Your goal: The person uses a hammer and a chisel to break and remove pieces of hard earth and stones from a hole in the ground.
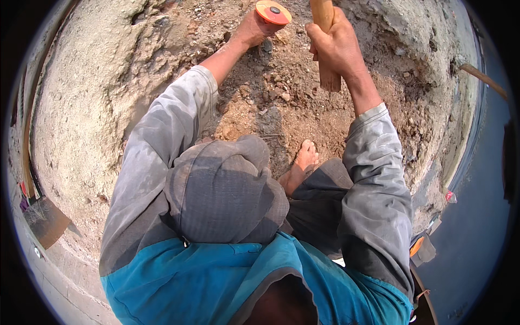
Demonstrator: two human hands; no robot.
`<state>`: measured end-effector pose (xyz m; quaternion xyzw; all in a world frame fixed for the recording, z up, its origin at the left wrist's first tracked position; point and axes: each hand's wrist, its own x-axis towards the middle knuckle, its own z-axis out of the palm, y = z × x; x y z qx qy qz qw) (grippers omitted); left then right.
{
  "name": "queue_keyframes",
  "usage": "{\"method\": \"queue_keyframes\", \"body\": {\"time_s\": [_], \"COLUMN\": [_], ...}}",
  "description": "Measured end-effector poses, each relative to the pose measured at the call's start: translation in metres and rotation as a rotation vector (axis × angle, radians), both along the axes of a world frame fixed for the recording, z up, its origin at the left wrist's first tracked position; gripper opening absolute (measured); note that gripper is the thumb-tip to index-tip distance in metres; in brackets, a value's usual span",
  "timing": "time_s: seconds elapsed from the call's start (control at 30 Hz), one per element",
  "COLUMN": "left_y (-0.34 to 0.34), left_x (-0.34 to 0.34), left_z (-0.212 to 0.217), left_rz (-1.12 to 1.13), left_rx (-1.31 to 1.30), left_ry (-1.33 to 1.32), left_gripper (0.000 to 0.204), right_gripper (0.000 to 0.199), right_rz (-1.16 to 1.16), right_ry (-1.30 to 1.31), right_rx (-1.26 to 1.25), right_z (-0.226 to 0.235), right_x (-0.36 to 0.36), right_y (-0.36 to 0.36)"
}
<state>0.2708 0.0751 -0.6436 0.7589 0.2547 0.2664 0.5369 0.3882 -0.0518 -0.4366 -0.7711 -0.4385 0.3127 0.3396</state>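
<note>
the left hand [252,30] reaches out at the end of a grey sleeve [165,122], its fingers closed around a chisel [272,12] just under the round orange guard; the dark striking end shows in the middle of that disc, while the shaft and tip are hidden below. to the right of those fingers and a little apart from them, the right hand [340,46] grips a thick wooden handle [329,81], thumb laid along its side; the butt sticks out on the near side of the right fingers, and the far end runs out of view. loose rubble [271,92] spreads below and between the two sets of fingers. nearer the body than the right fingers, a bare foot [304,162] stands on the dirt, with a bent knee [222,189] in dark trousers to its left. well to the left of the left fingers, and closer in, a shovel blade [47,222] rests by the edge of the pale ground [81,119]. well to the right of the right fingers, a wooden pole [483,81] juts over a flat blue-grey surface [460,254].
</note>
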Motion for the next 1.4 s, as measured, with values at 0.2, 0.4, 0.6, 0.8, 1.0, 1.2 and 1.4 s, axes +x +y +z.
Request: {"method": "queue_keyframes", "body": {"time_s": [0.2, 0.4, 0.6, 0.8, 1.0, 1.2, 1.4], "left_y": [0.006, 0.009, -0.031, -0.072, -0.045, 0.023, 0.01], "left_x": [-0.016, -0.012, -0.042, -0.098, -0.083, -0.018, -0.015], "left_z": [0.018, 0.017, 0.033, 0.038, 0.024, 0.012, 0.003], "left_rz": [0.008, -0.031, 0.178, -0.061, 0.074, -0.045, 0.092], "left_rx": [-0.069, 0.358, 0.116, 0.045, 0.167, -0.195, -0.017], "left_ry": [0.157, 0.219, -0.066, -0.046, -0.051, 0.12, -0.093], "left_gripper": [0.047, 0.042, 0.039, 0.043, 0.05, 0.038, 0.032], "right_gripper": [0.048, 0.024, 0.049, 0.044, 0.04, 0.033, 0.024], "right_rz": [0.054, -0.116, 0.065, 0.013, -0.385, -0.518, -0.383], "right_ry": [0.136, -0.009, 0.338, 0.195, 0.743, 0.955, 0.615], "right_rx": [-0.2, 0.052, -0.362, -0.56, -0.396, -0.204, -0.222], "right_z": [0.041, 0.052, 0.007, -0.052, -0.073, -0.119, -0.061], "right_x": [0.006, 0.0, 0.002, 0.03, 0.016, -0.003, 0.014], "right_y": [-0.015, 0.024, -0.027, -0.096, -0.108, -0.117, -0.087]}}
